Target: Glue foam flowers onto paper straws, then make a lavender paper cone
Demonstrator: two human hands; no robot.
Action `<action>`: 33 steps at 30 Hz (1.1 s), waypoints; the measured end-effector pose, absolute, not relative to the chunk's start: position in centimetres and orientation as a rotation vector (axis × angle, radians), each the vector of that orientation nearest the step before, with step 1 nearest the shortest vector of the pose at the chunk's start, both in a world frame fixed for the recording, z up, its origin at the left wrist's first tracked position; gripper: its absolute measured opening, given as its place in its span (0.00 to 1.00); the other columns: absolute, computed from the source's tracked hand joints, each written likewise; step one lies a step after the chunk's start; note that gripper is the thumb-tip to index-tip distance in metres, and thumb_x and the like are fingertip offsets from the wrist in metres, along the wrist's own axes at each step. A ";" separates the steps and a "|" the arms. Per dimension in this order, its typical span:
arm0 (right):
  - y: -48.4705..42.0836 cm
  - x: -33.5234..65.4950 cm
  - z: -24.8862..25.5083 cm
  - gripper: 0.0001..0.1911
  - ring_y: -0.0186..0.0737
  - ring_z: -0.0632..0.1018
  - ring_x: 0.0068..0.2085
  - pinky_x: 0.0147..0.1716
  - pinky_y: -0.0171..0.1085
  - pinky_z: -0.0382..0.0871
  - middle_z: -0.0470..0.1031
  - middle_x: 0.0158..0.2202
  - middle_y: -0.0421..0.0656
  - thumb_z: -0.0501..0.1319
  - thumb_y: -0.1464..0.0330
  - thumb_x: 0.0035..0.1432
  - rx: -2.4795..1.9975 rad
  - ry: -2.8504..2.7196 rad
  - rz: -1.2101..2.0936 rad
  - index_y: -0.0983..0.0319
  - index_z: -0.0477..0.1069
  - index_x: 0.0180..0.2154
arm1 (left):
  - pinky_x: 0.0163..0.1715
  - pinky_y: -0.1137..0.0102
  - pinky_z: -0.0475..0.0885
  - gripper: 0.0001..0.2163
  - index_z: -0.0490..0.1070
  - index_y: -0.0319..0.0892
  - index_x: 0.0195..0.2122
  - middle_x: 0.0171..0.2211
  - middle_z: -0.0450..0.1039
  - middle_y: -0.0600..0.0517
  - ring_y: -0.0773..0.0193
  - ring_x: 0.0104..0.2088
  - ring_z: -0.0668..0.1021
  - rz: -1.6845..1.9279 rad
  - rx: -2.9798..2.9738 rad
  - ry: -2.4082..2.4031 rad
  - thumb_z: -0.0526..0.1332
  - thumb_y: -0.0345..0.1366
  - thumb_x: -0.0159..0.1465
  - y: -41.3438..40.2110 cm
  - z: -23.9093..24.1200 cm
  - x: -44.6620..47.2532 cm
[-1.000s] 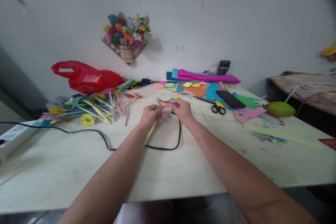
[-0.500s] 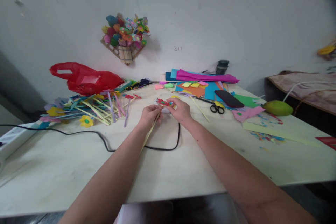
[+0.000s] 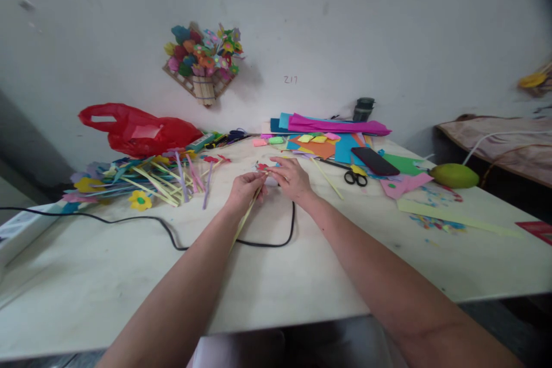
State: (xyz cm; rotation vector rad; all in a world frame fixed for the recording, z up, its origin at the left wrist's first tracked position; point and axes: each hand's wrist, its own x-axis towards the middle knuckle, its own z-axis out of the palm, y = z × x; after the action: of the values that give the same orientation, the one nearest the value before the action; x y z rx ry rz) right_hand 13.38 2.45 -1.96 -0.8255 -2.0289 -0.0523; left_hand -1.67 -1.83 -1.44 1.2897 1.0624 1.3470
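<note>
Red paper flower piece (image 3: 261, 167), pinched in the right hand's (image 3: 290, 178) closed fingers, meets the tip of a pale yellow strip (image 3: 244, 219) clamped in the left hand's (image 3: 245, 187) fingers. Joining looks underway and calls for steady alignment. Scissors (image 3: 355, 175) lie right of the fingers on the worktop (image 3: 302, 276).

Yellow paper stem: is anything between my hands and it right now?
Nothing visible. The left hand pinches the yellow paper stem; the right hand grips the red paper flower at its top. The black cable lies on the table near the wrists, outside the grasp.
</note>
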 end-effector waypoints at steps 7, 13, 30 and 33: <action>3.4 13.1 -2.8 0.11 0.41 0.69 0.49 0.48 0.43 0.66 0.72 0.48 0.41 0.56 0.70 0.56 -0.801 -1.909 0.128 0.56 0.76 0.37 | 0.12 0.75 0.53 0.12 0.71 0.35 0.31 0.15 0.68 0.54 0.72 0.11 0.65 1.359 1.264 1.050 0.64 0.39 0.50 -1.7 -1.6 -1.7; 3.0 12.9 -2.5 0.10 0.40 0.69 0.50 0.49 0.43 0.65 0.72 0.48 0.43 0.56 0.70 0.56 -0.801 -1.906 0.194 0.57 0.76 0.36 | 0.12 0.74 0.53 0.13 0.72 0.35 0.31 0.15 0.69 0.54 0.71 0.11 0.65 1.374 1.245 1.047 0.65 0.40 0.49 -1.6 -1.7 -1.7; 2.0 13.2 -2.0 0.24 0.44 0.65 0.53 0.51 0.45 0.62 0.67 0.53 0.45 0.56 0.75 0.48 -0.797 -1.988 0.086 0.59 0.68 0.49 | 0.13 0.75 0.56 0.11 0.69 0.36 0.26 0.15 0.68 0.55 0.72 0.12 0.65 1.416 1.264 1.046 0.65 0.40 0.48 -2.1 -1.1 -1.5; 2.0 13.4 -1.8 0.28 0.45 0.65 0.53 0.53 0.47 0.59 0.66 0.54 0.46 0.55 0.76 0.44 -0.782 -1.997 0.039 0.60 0.67 0.50 | 0.13 0.75 0.56 0.11 0.67 0.37 0.23 0.15 0.68 0.54 0.72 0.12 0.65 1.418 1.270 1.053 0.65 0.40 0.48 -1.9 -1.2 -1.5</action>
State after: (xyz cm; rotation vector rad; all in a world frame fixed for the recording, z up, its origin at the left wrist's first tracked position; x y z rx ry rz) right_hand 13.36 1.96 -1.83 -0.7819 -1.9975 0.0386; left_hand -1.55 -1.92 -1.24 1.2697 1.0528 1.4179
